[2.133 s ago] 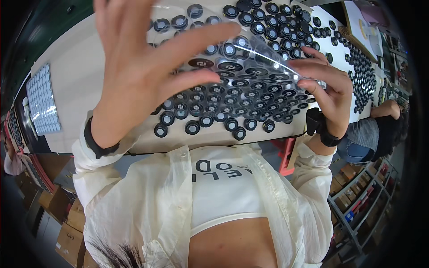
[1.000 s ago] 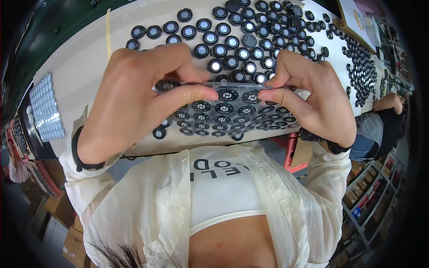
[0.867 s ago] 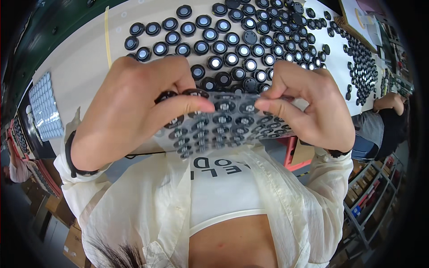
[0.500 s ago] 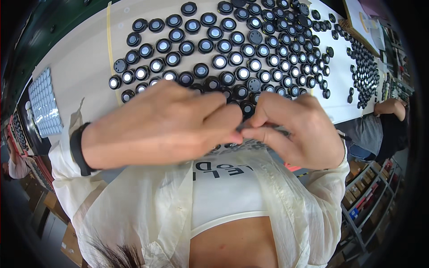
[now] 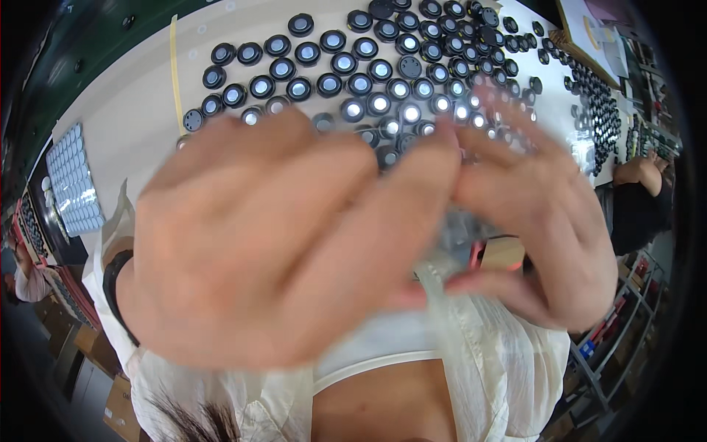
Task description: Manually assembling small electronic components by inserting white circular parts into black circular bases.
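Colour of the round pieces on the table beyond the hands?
The round pieces are black, most with pale silvery centres; best in head view.

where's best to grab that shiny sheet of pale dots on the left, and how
Probably by its long right edge, pinched between thumb and fingertips from the right: the sheet looks thin and lies flat on the table, and that edge faces inward, with the black discs well apart from it.

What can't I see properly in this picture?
Head view:
Left hand and right hand: blurred, so their grip is unclear.
Clear sheet: blurred, mostly hidden by the hands.
Nearest black discs: partly covered by the left hand.
Co-worker at right: partly lost in the dark lens rim.
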The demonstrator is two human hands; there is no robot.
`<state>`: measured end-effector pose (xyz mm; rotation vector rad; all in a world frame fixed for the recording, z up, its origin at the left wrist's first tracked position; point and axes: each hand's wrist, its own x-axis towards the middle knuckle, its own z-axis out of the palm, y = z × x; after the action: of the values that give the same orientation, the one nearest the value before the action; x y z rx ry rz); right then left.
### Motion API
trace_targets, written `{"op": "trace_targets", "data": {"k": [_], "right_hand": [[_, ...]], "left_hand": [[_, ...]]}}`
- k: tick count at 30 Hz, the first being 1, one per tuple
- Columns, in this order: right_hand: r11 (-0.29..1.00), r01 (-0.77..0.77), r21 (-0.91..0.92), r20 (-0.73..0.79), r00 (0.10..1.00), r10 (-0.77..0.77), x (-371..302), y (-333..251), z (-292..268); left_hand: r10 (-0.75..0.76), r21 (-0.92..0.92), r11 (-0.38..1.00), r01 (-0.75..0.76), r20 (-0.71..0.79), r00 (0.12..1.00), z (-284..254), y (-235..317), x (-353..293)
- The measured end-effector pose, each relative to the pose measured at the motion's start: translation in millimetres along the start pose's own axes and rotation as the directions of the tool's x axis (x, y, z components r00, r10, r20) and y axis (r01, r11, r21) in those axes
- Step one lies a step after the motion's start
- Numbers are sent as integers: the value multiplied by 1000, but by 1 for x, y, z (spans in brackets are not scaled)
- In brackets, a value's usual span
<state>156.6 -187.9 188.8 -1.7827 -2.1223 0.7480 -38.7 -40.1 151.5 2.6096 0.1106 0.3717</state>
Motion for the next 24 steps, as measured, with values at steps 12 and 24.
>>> {"op": "trace_targets", "data": {"k": [12, 24], "right_hand": [[940, -297, 170, -44, 950, 308, 24, 110, 93], [964, -226, 139, -92, 966, 240, 32, 102, 91]], "left_hand": [[-122, 39, 992, 117, 220, 968, 102, -55, -12], [-90, 103, 992, 73, 174, 981, 141, -84, -3]]}}
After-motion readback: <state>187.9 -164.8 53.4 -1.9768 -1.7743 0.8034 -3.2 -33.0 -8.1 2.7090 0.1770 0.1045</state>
